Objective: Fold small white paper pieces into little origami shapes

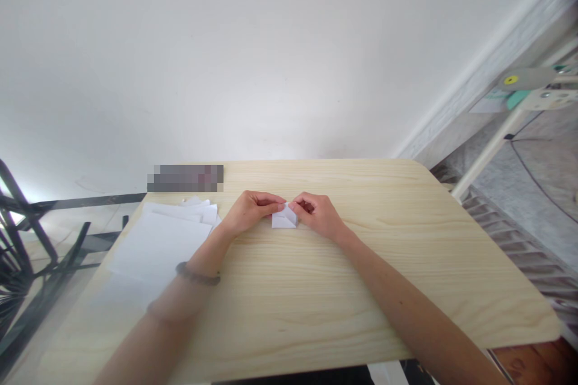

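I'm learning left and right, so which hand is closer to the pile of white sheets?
Left. The left hand is just right of the pile of white sheets; the right hand is farther right, past the small folded paper.

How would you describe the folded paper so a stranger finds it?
On the pale wooden table, look near the middle, where the left hand and right hand nearly meet. The folded paper is the small white piece that both touch. Unlike the larger loose sheets to its left, it is compact, with visible folds.
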Tool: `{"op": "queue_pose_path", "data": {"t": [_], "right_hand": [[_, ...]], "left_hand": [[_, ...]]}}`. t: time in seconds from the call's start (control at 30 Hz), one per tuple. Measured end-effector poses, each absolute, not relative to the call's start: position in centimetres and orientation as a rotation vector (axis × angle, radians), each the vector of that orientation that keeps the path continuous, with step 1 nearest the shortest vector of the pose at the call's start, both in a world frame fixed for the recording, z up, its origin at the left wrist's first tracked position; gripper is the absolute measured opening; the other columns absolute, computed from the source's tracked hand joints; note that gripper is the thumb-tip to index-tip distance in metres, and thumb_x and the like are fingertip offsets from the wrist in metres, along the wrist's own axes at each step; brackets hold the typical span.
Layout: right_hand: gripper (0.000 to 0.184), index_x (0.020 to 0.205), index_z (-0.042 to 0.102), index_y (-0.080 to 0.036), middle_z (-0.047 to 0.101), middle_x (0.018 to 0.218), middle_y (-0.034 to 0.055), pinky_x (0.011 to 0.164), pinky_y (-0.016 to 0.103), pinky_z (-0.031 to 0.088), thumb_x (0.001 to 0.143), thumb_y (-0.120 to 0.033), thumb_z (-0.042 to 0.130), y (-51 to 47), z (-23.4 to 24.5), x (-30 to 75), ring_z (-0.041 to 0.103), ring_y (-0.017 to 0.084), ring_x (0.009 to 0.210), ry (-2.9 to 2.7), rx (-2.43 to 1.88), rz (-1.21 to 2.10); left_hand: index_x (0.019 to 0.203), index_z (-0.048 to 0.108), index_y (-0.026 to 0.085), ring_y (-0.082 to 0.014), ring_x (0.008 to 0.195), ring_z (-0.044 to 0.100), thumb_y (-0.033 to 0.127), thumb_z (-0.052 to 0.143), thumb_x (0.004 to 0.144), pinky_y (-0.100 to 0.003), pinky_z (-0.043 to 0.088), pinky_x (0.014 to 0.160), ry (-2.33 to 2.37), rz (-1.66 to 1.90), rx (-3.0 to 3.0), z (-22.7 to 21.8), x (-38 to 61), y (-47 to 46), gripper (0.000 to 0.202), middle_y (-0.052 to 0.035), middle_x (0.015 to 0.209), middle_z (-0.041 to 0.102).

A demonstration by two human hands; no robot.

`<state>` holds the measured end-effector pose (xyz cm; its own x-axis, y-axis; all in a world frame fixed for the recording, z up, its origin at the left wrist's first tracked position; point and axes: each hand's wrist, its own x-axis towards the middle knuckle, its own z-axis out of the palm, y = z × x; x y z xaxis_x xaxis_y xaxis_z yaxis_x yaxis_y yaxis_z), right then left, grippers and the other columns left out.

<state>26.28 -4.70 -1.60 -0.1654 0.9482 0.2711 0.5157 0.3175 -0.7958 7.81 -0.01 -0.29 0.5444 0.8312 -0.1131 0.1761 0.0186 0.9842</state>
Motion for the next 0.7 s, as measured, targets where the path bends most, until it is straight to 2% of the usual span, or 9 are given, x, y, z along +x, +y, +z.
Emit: {"op": "queue_pose_path", "data": {"t": [0.27, 0.7], "right_hand": [[0.024, 0.074, 0.058, -0.016, 0.057, 0.061, -0.0003, 0.046, 0.018, 0.037, 0.08, -0.036, 0.046, -4.86, -1.38, 26.23, 0.046, 0.007, 0.05, -1.727, -1.286, 0.703], [0.023, 0.075, 0.057, -0.017, 0.057, 0.064, 0.0003, 0.047, 0.018, 0.039, 0.081, -0.036, 0.045, -4.99, -1.1, 26.14, 0.049, 0.008, 0.051, -1.699, -1.279, 0.72]], "left_hand": [[0.097, 0.064, 0.014, -0.0188, 0.077, 0.061, 0.038, 0.067, 0.064, -0.031, 0.049, 0.072, 0.933, 0.632, 1.395, 0.0, 7.85, -0.12, 0.041, -0.0073, 0.086, 0.069], [0.089, 0.067, 0.014, -0.0176, 0.076, 0.06, 0.038, 0.064, 0.066, -0.029, 0.047, 0.072, 0.88, 0.661, 1.387, -0.06, 7.89, -0.04, 0.034, -0.0053, 0.084, 0.068]]}}
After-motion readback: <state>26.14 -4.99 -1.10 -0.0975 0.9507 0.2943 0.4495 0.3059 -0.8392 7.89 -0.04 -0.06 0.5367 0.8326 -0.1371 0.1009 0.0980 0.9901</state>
